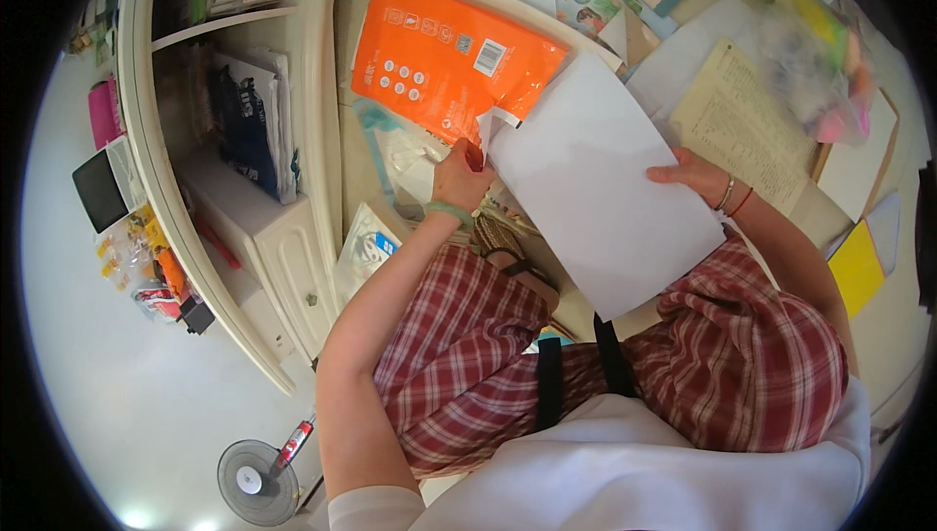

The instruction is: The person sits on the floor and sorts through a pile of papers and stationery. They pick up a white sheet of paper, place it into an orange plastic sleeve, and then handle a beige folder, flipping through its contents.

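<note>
A large blank white sheet of paper (605, 180) slants across the middle, above my lap. My right hand (691, 180) grips its right edge, the thumb lying on top. Left of the sheet lies an orange plastic packet (439, 48) with printed icons and a barcode. Its lower end looks torn, and a small white flap sticks up there. My left hand (463, 178) is closed at this torn end, pinching the packet's edge; the fingertips are partly hidden. The sheet's upper left edge lies close against the packet.
Clear plastic wrapping (405, 160) and a panda-printed package (366, 243) lie left of my knees. A yellowed written sheet (742, 121), a plastic bag of colourful things (815, 62) and a yellow card (859, 267) lie right. A white cabinet (293, 238) stands left; a fan (256, 480) is lower left.
</note>
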A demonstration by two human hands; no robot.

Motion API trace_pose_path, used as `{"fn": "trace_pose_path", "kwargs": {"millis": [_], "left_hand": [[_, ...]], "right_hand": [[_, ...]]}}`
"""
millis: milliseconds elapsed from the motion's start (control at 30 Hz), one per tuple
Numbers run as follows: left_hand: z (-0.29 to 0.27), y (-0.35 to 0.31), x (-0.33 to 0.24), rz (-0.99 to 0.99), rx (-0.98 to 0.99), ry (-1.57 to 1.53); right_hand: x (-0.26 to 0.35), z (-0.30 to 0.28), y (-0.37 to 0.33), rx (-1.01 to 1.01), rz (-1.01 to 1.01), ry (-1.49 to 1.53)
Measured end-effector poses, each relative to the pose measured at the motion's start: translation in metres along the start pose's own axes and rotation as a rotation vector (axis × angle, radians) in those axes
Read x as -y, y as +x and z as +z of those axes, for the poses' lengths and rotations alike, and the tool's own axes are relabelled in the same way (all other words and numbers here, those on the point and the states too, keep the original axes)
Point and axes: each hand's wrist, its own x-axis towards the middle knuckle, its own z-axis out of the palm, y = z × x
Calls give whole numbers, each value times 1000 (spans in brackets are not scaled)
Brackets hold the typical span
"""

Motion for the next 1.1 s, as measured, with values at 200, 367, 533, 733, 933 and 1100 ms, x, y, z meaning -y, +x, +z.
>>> {"fn": "trace_pose_path", "kwargs": {"millis": [200, 367, 533, 733, 933, 1100], "left_hand": [[4, -4, 1, 75, -61, 65], [1, -10, -5, 64, -24, 6], [1, -14, -16, 55, -20, 41], [0, -4, -51, 405, -223, 452], [11, 23, -83, 684, -298, 730], [8, 34, -82, 605, -254, 611]], "right_hand": [[-14, 13, 7, 0, -30, 37], [-11, 2, 16, -12, -99, -157], [-18, 8, 20, 3, -105, -298], [-32, 10, 29, 13, -117, -272], [-27, 15, 32, 6, -115, -378], [-11, 23, 27, 33, -156, -569]]}}
